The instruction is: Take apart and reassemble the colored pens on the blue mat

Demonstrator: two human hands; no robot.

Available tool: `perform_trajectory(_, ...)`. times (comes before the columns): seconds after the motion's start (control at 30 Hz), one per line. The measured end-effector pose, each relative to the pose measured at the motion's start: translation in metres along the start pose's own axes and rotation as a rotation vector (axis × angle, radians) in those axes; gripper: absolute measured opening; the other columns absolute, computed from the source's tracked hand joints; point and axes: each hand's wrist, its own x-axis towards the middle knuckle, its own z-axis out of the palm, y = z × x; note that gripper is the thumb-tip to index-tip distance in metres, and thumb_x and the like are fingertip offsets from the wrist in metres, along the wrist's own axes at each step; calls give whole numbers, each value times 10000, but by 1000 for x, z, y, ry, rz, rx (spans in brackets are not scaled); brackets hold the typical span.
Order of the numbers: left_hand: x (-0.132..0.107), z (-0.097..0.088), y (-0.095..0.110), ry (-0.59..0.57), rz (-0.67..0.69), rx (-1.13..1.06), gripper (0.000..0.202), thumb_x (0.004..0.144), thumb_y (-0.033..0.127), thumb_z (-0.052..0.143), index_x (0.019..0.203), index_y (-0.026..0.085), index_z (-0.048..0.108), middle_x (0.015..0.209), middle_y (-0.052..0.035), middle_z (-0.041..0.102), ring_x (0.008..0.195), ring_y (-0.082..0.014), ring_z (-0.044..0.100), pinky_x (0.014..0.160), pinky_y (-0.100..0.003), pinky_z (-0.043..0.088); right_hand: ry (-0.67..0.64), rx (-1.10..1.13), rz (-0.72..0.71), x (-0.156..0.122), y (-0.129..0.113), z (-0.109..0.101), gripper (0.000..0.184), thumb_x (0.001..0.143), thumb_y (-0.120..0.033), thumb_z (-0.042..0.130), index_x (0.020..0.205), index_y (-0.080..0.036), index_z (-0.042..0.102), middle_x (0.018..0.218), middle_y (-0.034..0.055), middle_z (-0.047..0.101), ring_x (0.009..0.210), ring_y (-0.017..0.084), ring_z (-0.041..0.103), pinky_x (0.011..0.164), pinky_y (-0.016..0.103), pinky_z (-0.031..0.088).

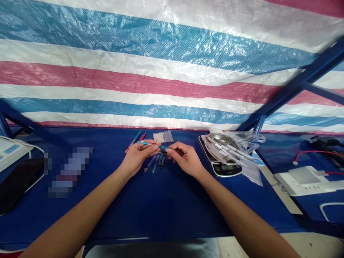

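Observation:
A blue pen (162,147) with a light-blue end is held almost level above the blue table. My left hand (138,157) pinches it along its left part, fingers closed. At the pen's right end, my right hand (186,159) has its thumb and fingertips closed on it. Just below the pen lie several clear and blue pen-like parts (155,167), with a dark part (162,160) beside them, partly hidden by the hands. Behind my left hand rest a teal and pink pen (136,137) and a pink one (143,136). A small clear bag of whitish pellets (160,137) lies behind the pen.
To the right, a kitchen scale (225,170) carries a metal bowl (224,138) with white pen-like pieces and plastic bags (248,139). A white device (306,181) and cables lie farther right. A black phone (20,182) is at left. Striped sheeting (161,86) hangs behind.

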Motion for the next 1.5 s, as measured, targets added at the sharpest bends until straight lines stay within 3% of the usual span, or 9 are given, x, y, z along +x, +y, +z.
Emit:
perform_trajectory(0.1, -2, 3, 1, -22, 17, 36, 473, 731, 354, 1010, 1096, 142, 797, 1124, -122, 842, 945, -233, 824, 977, -391, 667, -81, 28, 129, 1, 2, 0, 593, 1036, -732, 526, 879, -211, 761, 719, 51, 716, 569, 178, 639, 506, 295, 484)
perform_trajectory(0.23, 0, 1, -1, 2, 32, 13, 488, 714, 351, 1018, 1096, 146, 793, 1109, -112, 846, 942, -226, 821, 987, -390, 657, 18, 28, -10, 2, 1, -2, 449, 872, -582, 854, 1173, -276, 724, 1034, 34, 763, 796, 197, 712, 579, 278, 529)
perform_trajectory(0.43, 2, -2, -2, -33, 30, 7, 472, 730, 328, 1010, 1115, 157, 796, 1138, -109, 844, 963, -215, 815, 988, -362, 637, -39, 38, 50, 2, -1, -2, 350, 1010, -594, 686, 1042, -249, 739, 839, 29, 738, 595, 162, 638, 482, 276, 466)
perform_trajectory(0.57, 1, -2, -3, -40, 63, 22, 425, 739, 327, 1005, 1078, 164, 807, 1127, -103, 846, 985, -212, 809, 1005, -365, 625, -57, 136, 18, 3, -2, -3, 399, 905, -532, 842, 1150, -259, 686, 957, 22, 747, 699, 173, 705, 503, 258, 516)
perform_trajectory(0.73, 0, -3, -4, -91, 121, 110, 313, 766, 337, 984, 997, 194, 830, 1206, -104, 832, 1125, -261, 788, 1074, -413, 599, -94, 158, 132, 5, -5, -4, 450, 1003, -647, 668, 902, -209, 660, 703, 1, 710, 469, 118, 605, 453, 239, 462)
perform_trajectory(0.9, -1, -10, 11, -155, 185, 349, 343, 817, 393, 943, 1094, 213, 852, 1251, -109, 819, 1199, -299, 764, 1106, -435, 584, -73, 124, 173, 6, -5, -7, 491, 1021, -668, 626, 894, -197, 681, 634, -8, 669, 447, 111, 569, 417, 222, 413)
perform_trajectory(1.17, -5, -11, 19, -255, 371, 890, 309, 934, 477, 789, 1155, 272, 857, 1151, -44, 848, 1097, -303, 794, 974, -411, 637, -128, 239, 36, 6, 2, -1, 394, 962, -525, 782, 1205, -227, 693, 937, 53, 775, 836, 212, 750, 566, 279, 572)
perform_trajectory(1.37, 6, -35, 28, 169, 474, 1217, 308, 972, 482, 692, 1103, 231, 813, 1020, -51, 845, 919, -271, 785, 855, -368, 600, -27, 237, 77, 8, 4, -3, 448, 940, -509, 804, 1262, -230, 667, 953, 56, 775, 799, 198, 731, 549, 277, 545)
perform_trajectory(1.5, 15, -62, 39, 382, 387, 1451, 258, 953, 460, 680, 992, 230, 791, 979, -68, 825, 906, -297, 769, 847, -387, 567, -60, 161, 100, 7, 4, -5, 386, 977, -505, 749, 1229, -219, 684, 938, 52, 770, 790, 191, 727, 587, 290, 545)
